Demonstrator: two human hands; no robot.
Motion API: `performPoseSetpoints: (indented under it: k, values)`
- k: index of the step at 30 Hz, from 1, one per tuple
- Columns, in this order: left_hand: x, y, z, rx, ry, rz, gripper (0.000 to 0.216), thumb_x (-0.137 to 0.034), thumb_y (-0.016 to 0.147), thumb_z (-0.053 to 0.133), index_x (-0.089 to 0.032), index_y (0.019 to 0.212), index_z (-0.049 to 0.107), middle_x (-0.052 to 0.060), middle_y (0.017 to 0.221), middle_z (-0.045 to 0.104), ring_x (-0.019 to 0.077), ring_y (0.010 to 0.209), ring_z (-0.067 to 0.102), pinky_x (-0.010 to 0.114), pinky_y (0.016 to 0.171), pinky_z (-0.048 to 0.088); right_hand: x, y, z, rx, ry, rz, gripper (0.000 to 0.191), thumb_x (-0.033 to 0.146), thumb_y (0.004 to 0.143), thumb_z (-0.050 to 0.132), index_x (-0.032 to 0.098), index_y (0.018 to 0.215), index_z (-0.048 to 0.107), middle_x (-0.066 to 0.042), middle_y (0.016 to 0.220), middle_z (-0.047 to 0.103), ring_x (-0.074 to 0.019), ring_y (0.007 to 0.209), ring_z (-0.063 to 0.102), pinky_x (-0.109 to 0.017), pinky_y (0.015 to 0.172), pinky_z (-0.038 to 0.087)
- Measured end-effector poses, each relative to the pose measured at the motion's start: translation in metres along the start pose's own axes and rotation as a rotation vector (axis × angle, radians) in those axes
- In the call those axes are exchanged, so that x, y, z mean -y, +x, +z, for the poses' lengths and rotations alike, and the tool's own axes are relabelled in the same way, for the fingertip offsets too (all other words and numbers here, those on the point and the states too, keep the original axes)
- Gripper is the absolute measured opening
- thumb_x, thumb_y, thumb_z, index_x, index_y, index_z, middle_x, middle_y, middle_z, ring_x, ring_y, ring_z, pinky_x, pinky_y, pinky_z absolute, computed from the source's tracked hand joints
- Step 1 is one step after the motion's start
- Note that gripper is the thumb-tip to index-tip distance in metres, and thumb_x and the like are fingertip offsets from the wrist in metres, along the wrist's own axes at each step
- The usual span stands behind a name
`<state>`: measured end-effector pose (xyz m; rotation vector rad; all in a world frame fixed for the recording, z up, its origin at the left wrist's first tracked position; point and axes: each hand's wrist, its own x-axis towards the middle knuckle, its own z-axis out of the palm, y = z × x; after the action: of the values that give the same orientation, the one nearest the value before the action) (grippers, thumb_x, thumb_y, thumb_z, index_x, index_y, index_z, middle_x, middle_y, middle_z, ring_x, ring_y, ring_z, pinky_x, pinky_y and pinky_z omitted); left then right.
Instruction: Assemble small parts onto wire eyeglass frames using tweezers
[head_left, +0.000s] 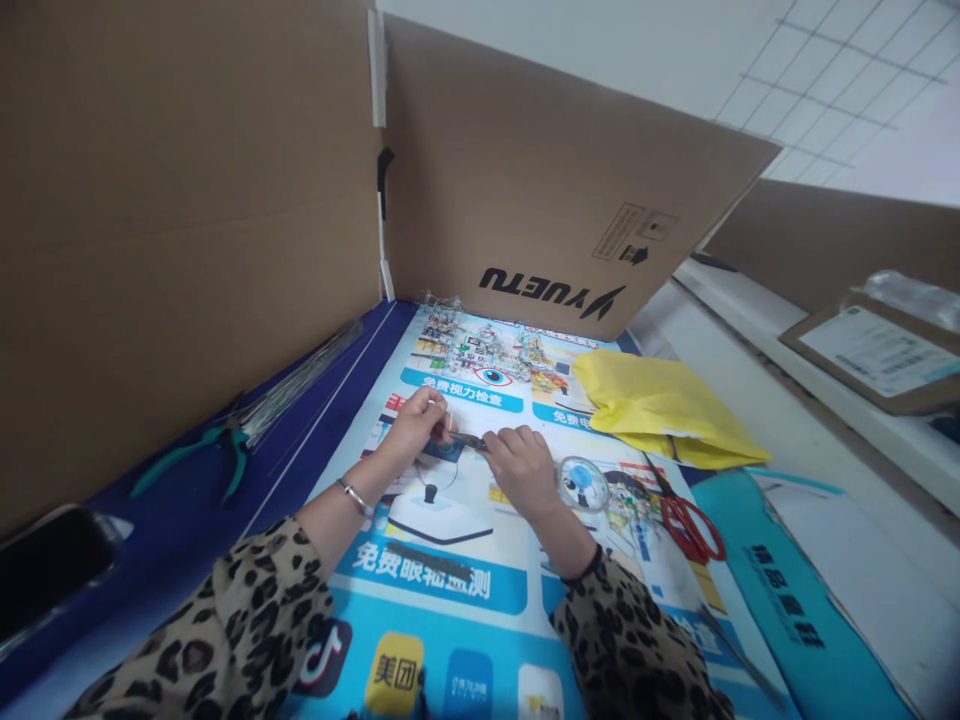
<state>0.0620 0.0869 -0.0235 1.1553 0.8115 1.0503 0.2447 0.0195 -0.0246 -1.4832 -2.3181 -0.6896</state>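
Observation:
My left hand (418, 428) is closed in a pinch above the printed mat (457, 625); a thin pale piece shows at its fingertips, too small to name. My right hand (523, 470) is wrapped round a slim dark metal tool (469, 440). The tool's tip points left and meets the left fingertips. Whether it is tweezers or pliers, I cannot tell. Just right of my right hand lies a round clear dish (583, 484) with small pieces in it. Clusters of clear beadwork (472, 350) lie beyond both hands.
Cardboard panels (570, 190) stand at the left and back. On the left lie teal-handled pliers (236, 455), a bundle of thin wires (300, 380) and a phone (52, 570). To the right are a yellow bag (667, 405), red-handled scissors (694, 530) and a teal packet (787, 590).

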Motion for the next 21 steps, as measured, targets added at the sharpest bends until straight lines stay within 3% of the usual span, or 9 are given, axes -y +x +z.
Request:
performPoseSetpoints:
  k: [11, 21]
  values:
    - [0.002, 0.001, -0.003, 0.133, 0.066, 0.097, 0.018, -0.038, 0.084, 0.046, -0.02, 0.082, 0.04, -0.004, 0.063, 0.062, 0.0088, 0.047, 0.054, 0.02, 0.048, 0.04, -0.001, -0.002, -0.003, 0.064, 0.077, -0.003, 0.022, 0.035, 0.088, 0.046, 0.019, 0.094, 0.059, -0.004, 0.076, 0.059, -0.0166, 0.075, 0.048, -0.029, 0.068, 0.031]
    - [0.004, 0.002, -0.004, 0.16, 0.118, 0.121, 0.015, -0.035, 0.085, 0.044, -0.02, 0.083, 0.041, -0.004, 0.063, 0.061, 0.009, 0.048, 0.055, 0.02, 0.049, 0.04, -0.001, 0.001, -0.014, 0.27, 0.152, 0.108, 0.024, 0.04, 0.088, 0.045, 0.024, 0.094, 0.061, -0.002, 0.08, 0.064, -0.0147, 0.076, 0.056, -0.025, 0.061, 0.033]
